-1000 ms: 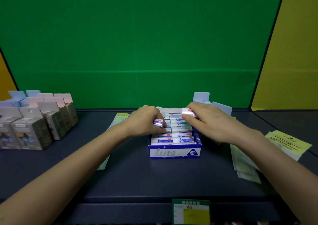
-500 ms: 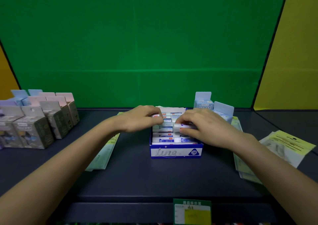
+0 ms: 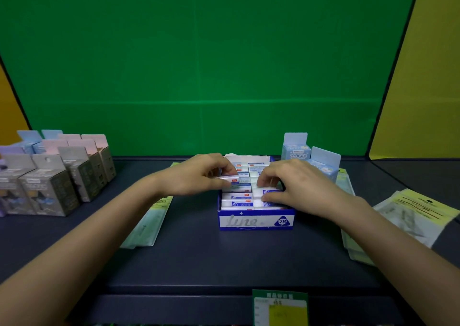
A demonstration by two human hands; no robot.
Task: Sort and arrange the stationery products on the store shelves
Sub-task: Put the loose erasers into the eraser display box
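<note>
A blue and white display box [image 3: 256,221] marked 2B stands in the middle of the dark shelf [image 3: 199,258]. It is packed with rows of white erasers [image 3: 237,197] in blue sleeves. My left hand [image 3: 199,175] is over the box's left side, pinching one eraser [image 3: 230,179] between thumb and fingers. My right hand [image 3: 296,186] rests on the right side, its fingers and thumb closed around an eraser [image 3: 266,193] lying in the rows.
Grey and pink hang-tab boxes [image 3: 57,176] stand in rows at the left. Light blue boxes [image 3: 297,149] stand behind the display box. Flat green packets [image 3: 146,223] lie left of it; more packets [image 3: 413,216] lie at the right. A price label [image 3: 280,308] hangs on the shelf's front edge.
My right hand has come down from the box's back right corner with an eraser and now presses it into the right-hand rows. My left hand stays over the left side, holding its eraser.
</note>
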